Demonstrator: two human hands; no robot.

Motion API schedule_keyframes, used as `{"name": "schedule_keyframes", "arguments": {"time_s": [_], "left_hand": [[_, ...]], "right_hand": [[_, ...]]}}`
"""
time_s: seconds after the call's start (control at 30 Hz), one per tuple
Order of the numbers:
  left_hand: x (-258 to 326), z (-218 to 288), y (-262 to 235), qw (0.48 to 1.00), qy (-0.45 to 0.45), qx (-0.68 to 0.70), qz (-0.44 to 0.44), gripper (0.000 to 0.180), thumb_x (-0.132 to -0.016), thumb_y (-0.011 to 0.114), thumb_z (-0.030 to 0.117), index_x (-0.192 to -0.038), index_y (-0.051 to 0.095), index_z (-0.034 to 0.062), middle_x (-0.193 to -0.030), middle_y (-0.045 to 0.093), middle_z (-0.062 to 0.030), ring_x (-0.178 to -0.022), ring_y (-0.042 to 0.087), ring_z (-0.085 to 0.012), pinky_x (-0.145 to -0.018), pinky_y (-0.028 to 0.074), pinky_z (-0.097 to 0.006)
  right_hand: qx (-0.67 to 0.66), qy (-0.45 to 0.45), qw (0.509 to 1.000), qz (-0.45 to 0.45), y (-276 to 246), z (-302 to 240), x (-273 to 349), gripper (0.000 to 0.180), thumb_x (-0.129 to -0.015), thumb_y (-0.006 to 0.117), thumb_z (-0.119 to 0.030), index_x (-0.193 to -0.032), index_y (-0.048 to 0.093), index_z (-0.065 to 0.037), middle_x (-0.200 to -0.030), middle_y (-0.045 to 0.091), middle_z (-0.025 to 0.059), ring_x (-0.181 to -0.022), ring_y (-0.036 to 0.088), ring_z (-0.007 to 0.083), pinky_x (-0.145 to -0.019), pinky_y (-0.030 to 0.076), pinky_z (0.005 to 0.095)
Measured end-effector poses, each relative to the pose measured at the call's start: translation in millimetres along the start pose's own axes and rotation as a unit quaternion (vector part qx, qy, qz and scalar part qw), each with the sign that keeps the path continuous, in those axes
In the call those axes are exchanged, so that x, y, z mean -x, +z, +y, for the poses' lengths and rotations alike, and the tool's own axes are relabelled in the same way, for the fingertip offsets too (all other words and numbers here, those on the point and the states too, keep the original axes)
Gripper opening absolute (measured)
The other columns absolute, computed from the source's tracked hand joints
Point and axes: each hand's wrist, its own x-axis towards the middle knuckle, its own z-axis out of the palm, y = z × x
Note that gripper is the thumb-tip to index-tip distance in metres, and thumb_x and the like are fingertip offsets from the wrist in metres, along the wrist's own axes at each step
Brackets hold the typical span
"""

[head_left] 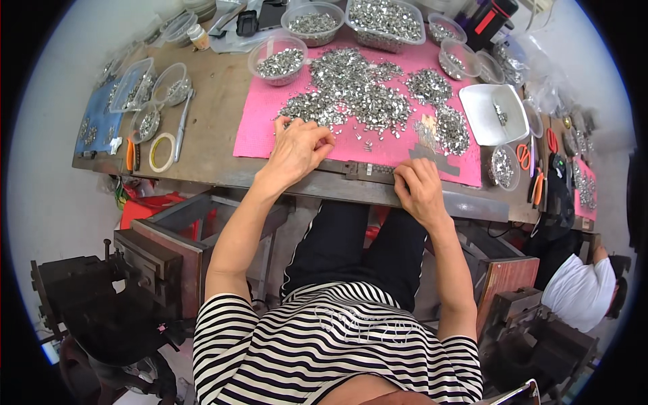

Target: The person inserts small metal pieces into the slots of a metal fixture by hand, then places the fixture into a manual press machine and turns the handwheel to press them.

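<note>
My left hand [301, 150] is bent over the near left edge of a pile of small shiny metal pieces [374, 104] on a pink mat [256, 131]. Its fingers curl inward, and whatever they hold is hidden beneath them. At the table's front edge my right hand [420, 185] is closed, thumb and fingers drawn together beside the right end of a narrow dark metal strip [368, 169]. A short row of silvery pieces sits along that strip. Anything in the right fingertips is too small to make out. Flat grey metal plates [435, 158] lie just beyond the right hand.
Clear plastic tubs [278, 61] of metal pieces stand along the back. At right are a white tray [495, 115], a small tub [503, 167] and orange-handled scissors [523, 156]. A tape roll [162, 152] lies left. Another person [580, 290] sits at far right.
</note>
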Motion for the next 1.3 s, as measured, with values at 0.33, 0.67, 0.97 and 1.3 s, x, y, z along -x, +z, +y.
{"name": "schedule_keyframes", "arguments": {"time_s": [0.33, 0.67, 0.97, 1.3], "left_hand": [[1.3, -1.3, -4.0, 1.000, -0.001, 0.025, -0.018, 0.005, -0.088, 0.075, 0.018, -0.091, 0.076, 0.0140, -0.084, 0.067, -0.0022, -0.091, 0.061, -0.0229, -0.103, 0.031, -0.052], [2.4, 1.6, -2.7, 1.000, -0.002, 0.005, -0.014, 0.008, -0.088, 0.075, 0.020, -0.091, 0.076, 0.0131, -0.085, 0.068, -0.0005, -0.093, 0.062, -0.0207, -0.112, 0.028, -0.054], [-4.9, 0.7, -13.8, 0.998, 0.020, 0.016, -0.056, 0.006, -0.087, 0.076, 0.018, -0.088, 0.076, 0.0113, -0.083, 0.066, -0.0023, -0.091, 0.061, -0.0239, -0.109, 0.028, -0.057], [0.8, 46.4, 26.6, 0.993, 0.060, 0.037, 0.094, 0.005, -0.090, 0.074, 0.018, -0.093, 0.074, 0.0152, -0.089, 0.066, 0.0000, -0.091, 0.062, -0.0206, -0.105, 0.033, -0.052]], "right_hand": [[-0.050, 0.020, 0.998, 0.016, 11.4, 0.7, -33.8, 0.015, -0.083, 0.074, -0.001, -0.097, 0.069, -0.005, -0.096, 0.066, 0.0081, -0.085, 0.062, 0.0281, -0.080, 0.046, 0.0399], [-0.096, 0.004, 0.987, -0.127, 81.4, 13.5, -104.1, 0.006, -0.088, 0.069, -0.012, -0.092, 0.071, -0.009, -0.094, 0.064, 0.0101, -0.098, 0.062, 0.0306, -0.085, 0.046, 0.0438], [-0.144, 0.066, 0.985, -0.073, 29.4, 13.2, -85.4, 0.008, -0.092, 0.068, -0.006, -0.095, 0.064, 0.000, -0.091, 0.065, 0.0135, -0.084, 0.064, 0.0321, -0.075, 0.050, 0.0415], [-0.082, 0.096, 0.992, -0.005, -4.7, 4.1, 4.4, 0.015, -0.084, 0.075, -0.001, -0.092, 0.062, -0.003, -0.094, 0.062, 0.0085, -0.089, 0.059, 0.0295, -0.079, 0.043, 0.0412]]}}
